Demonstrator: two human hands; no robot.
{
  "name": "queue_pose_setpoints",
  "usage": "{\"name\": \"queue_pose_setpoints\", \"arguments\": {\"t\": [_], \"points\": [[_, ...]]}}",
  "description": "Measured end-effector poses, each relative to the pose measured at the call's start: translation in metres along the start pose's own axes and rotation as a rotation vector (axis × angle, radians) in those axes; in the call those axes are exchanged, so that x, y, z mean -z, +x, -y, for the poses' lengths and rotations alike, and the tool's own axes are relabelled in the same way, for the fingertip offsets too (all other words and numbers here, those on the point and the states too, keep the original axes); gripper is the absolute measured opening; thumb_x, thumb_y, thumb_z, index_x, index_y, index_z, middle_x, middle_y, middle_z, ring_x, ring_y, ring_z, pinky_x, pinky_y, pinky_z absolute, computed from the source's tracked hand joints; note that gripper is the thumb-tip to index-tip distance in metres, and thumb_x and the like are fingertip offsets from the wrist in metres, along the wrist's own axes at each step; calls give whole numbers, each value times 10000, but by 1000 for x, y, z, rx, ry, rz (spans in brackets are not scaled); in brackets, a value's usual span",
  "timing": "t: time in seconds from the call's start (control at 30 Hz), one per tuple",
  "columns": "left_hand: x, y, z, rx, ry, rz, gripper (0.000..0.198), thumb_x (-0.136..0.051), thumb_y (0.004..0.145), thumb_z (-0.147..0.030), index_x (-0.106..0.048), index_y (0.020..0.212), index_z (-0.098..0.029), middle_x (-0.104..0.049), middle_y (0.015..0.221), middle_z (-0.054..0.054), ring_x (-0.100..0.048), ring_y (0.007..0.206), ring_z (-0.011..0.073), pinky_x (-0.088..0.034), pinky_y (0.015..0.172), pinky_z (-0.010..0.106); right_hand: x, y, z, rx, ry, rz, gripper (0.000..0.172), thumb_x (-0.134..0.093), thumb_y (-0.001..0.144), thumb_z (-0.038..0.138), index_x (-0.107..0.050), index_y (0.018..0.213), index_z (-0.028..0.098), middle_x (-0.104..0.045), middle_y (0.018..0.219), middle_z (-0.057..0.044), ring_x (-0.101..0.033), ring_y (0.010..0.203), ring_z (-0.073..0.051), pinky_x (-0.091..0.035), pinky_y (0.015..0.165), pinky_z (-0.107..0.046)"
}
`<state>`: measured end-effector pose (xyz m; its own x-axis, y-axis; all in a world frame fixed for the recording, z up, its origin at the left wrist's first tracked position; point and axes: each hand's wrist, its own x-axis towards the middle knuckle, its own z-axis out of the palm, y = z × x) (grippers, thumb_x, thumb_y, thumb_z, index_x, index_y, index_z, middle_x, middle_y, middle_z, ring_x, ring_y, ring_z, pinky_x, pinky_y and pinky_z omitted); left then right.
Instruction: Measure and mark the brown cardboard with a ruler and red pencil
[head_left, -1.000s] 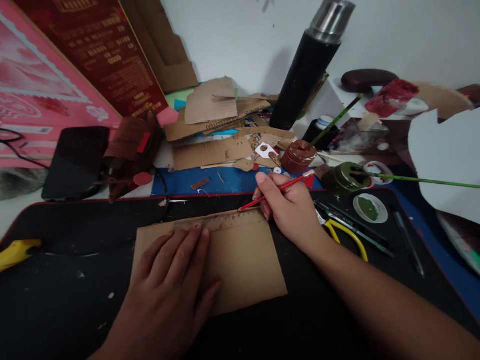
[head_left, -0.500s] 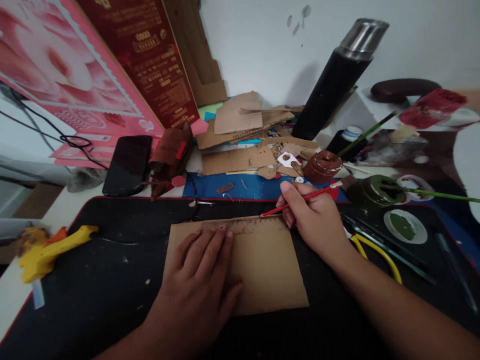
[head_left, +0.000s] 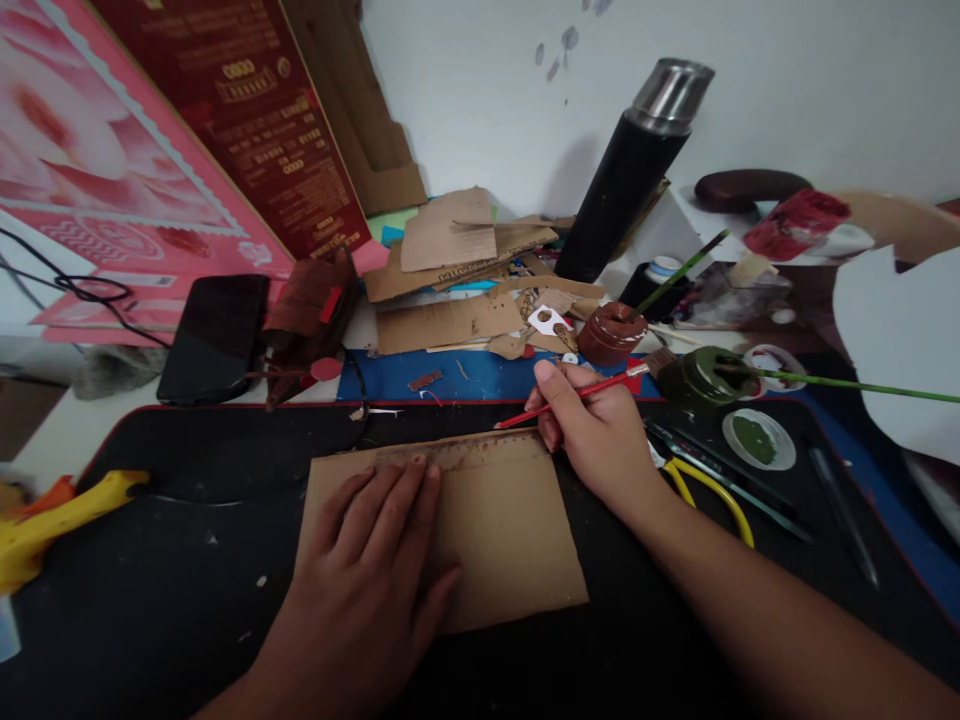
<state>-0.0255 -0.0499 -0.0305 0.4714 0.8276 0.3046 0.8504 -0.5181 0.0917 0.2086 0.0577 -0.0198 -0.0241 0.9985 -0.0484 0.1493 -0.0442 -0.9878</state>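
Observation:
A rectangular piece of brown cardboard lies on the black mat in front of me. Along its far edge rests a clear ruler, smudged and hard to make out against the board. My left hand lies flat over the board, its fingertips pressing on the ruler. Between the thumb and fingers of my right hand is a red pencil, held at a low slant. The pencil tip points left at the board's far edge; whether it touches cannot be made out.
Yellow-handled scissors, pens and a lid of green paint lie right. Brown and green paint jars stand behind, near a black thermos. Cardboard scraps, a phone and a yellow glue gun lie around.
My view has turned slightly right, so everything appears farther left. Both hands, the ruler and the pencil keep about the same places on the cardboard.

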Motion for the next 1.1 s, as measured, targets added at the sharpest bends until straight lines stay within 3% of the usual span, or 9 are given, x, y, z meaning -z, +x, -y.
{"name": "queue_pose_setpoints", "arguments": {"t": [0.4,0.83,1.1], "points": [[0,-1,1,-1,3,2,524,-452,1094,-369,-618,1461,-35,-674,1433,224,-615,1322,381,-404,1171,531,3,3,1,33,-2,-24,483,-629,1047,576,-677,731,215,-530,453,54,-502,423,-123,-376,470,-271],[1,-1,9,-130,98,13,577,-512,1046,-347,-559,1488,21,-662,1426,258,-610,1292,410,-405,1138,553,4,6,1,-37,112,-16,507,-684,996,628,-640,694,225,-489,451,67,-472,398,-111,-340,426,-255],[0,-2,7,-103,83,9,554,-499,1059,-357,-557,1503,-32,-668,1433,232,-614,1310,391,-411,1151,539,4,4,-2,-9,52,9,532,-660,1011,653,-636,700,222,-491,458,67,-479,417,-120,-359,448,-264]]}}
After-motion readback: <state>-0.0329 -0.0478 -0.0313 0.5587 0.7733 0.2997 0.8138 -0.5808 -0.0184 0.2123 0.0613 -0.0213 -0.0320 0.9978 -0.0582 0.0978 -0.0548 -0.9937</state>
